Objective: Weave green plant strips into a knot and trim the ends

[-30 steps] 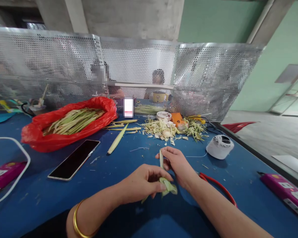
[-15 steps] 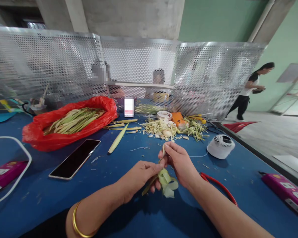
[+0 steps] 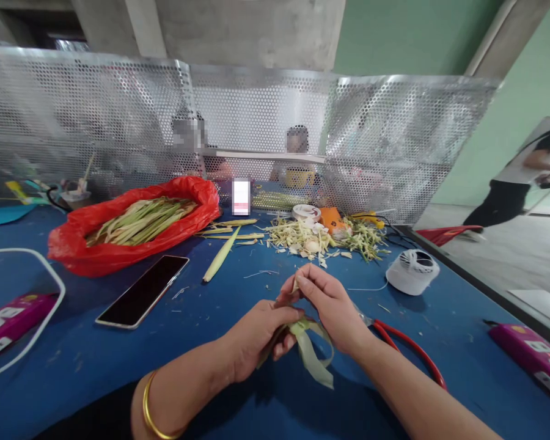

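My left hand (image 3: 268, 330) is closed round a bundle of pale green leaf strips (image 3: 310, 357), like corn husk, whose loose ends curl below the fingers. With thumb and fingers my right hand (image 3: 318, 299) pinches a strip at the top of the same piece, close to the left thumb. Part of the piece is hidden inside both hands. Beside the right wrist lie red-handled scissors (image 3: 407, 348), partly covered by the arm. A white spool of thread (image 3: 412, 272) stands to the right, its loose thread running toward the right hand.
A red plastic bag (image 3: 132, 227) of husk strips is at the left, behind a phone (image 3: 143, 292). Plant scraps (image 3: 302, 238) are heaped at the back by a tape roll (image 3: 307, 212). Purple power strips (image 3: 531, 354) lie at both sides. A perforated metal screen (image 3: 256, 110) borders the table.
The leaf strips have turned in my hands, and a longer end now hangs down to the right. My right hand has curled further over the top. A person walking at the right has come nearer.
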Demonstrator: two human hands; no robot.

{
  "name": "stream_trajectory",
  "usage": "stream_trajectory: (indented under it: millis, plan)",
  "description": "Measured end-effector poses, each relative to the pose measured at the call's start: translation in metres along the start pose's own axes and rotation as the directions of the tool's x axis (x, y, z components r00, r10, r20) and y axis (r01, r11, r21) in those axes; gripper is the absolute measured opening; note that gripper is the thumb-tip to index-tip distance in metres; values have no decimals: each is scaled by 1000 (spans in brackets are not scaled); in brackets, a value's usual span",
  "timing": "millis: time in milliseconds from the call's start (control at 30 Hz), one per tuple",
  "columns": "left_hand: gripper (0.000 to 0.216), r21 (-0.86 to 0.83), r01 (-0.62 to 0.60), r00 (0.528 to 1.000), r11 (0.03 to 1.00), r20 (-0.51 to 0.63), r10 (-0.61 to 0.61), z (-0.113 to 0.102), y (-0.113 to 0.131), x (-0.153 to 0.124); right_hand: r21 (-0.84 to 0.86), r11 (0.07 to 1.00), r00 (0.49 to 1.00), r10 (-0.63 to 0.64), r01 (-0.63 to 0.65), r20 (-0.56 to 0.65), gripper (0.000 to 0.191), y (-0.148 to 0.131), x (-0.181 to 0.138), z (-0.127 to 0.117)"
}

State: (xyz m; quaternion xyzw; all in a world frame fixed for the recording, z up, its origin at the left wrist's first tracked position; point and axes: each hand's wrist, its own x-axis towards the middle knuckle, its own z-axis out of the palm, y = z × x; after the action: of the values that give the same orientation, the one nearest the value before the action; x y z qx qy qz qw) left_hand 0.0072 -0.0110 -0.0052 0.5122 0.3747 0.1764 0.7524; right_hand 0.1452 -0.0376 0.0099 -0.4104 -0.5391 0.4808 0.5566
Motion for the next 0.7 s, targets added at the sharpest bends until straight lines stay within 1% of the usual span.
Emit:
stream_trajectory:
  millis: [167,267,333,433,533,600,700]
  plan:
    - [32,131,-30,999,991,48,24,3,4,-5,-84,995,998,-62,61,-10,22,-3,-1,2]
    - [34,161,-58,997,985,56,50,4,6,-6,-95,993,998,-66,68,23,21,-2,-2,4]
    - [35,166,-54,997,985,65,44,3,5,-4,-101,992,997,-65,69,39,20,0,-2,4]
    - [38,135,-39,996,990,88,28,3,4,-1,-112,991,997,-67,71,41,20,1,-3,3]
    - [38,17,-69,998,997,15,69,0,0,2,-72,997,999,-34,36,37,22,1,-3,2]
    - [35,-50,-102,994,994,-31,101,-2,-2,4,-50,999,1000,6,-5,25,24,0,-4,2]
    - [27,-68,-103,994,992,-34,101,-3,-3,3,-52,997,998,56,-56,8,24,-1,-4,3]
